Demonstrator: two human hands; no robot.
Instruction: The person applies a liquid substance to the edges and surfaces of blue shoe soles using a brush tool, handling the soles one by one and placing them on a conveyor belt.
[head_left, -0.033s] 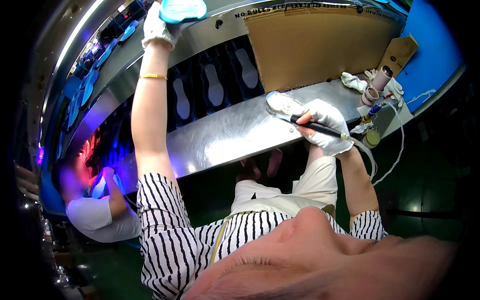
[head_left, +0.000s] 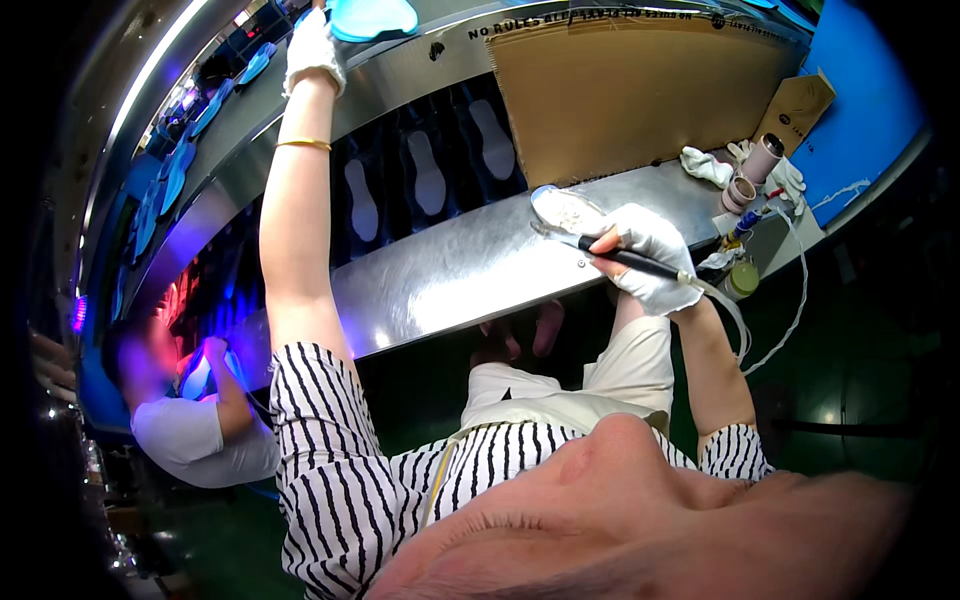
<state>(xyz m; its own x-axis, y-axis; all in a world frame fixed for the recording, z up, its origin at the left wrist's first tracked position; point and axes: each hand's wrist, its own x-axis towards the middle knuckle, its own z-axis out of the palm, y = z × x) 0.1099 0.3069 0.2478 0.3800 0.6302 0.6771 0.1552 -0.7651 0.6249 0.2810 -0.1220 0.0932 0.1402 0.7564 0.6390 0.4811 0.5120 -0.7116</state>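
My left hand (head_left: 314, 50), in a white glove, reaches to the metal ledge at the top of the picture, its fingers stretched upward. Close by its right side lies a bright blue sole-shaped piece (head_left: 374, 18), partly cut off by the upper edge. In my right hand (head_left: 648, 255), also gloved with bare fingertips showing, is a black-handled brush (head_left: 632, 259) with a clear tube at its rear end. Beside the brush's tip is a pale oval piece (head_left: 566, 208) with a bluish edge, over the steel bench; whether my right hand also holds it, I cannot tell.
Below the ledge, dark slots hold grey sole shapes (head_left: 428, 174). A cardboard sheet (head_left: 640, 100) stands behind the steel bench (head_left: 440, 285). At right are a pink flask (head_left: 763, 160), loose white gloves (head_left: 706, 166) and a hanging tube. A co-worker (head_left: 200, 425) sits at left.
My left hand has drawn slightly left, off the blue piece, and its fingers have straightened. The blue piece has moved slightly up and right. My right hand is nearly still with the brush.
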